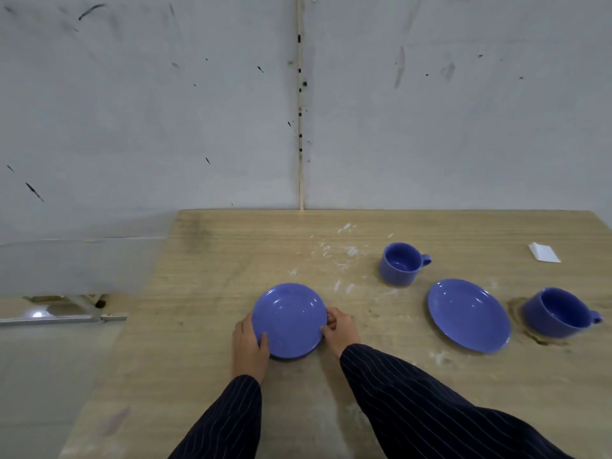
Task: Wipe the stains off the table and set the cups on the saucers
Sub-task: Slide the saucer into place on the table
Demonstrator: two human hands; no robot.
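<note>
While both hands hold the near saucer (289, 318) by its rim, nothing on the counter (205, 279) has been wiped: white stains (341, 260) are scattered beyond the saucer and toward the far cup (402, 264), with more smears near the front edge. The left hand (248, 342) has its fingers (264, 341) closed on the saucer's left rim; the right hand (339, 327) pinches the right rim between thumb and fingers. Whether the saucer is lifted or resting flat I cannot tell, though a dark edge shows under its near side.

A second saucer (468, 314) lies to the right, empty. The far cup stands upright behind and left of it, apart from it; a second cup (558, 313) stands just right of it, seemingly ringed by a brownish stain. Neither cup is on a saucer. A white folded cloth or paper (544, 252) lies near the far right edge, well apart from the hands.

Risks, as I judge them: setting the saucer down on powdery stains would hide them and dirty its underside. Glazed rims are slick, so a light pinch could let it tip. The striped sleeves (414, 402) lie close over the front smears and could drag residue about. Placing cups before wiping would mean lifting them again.
</note>
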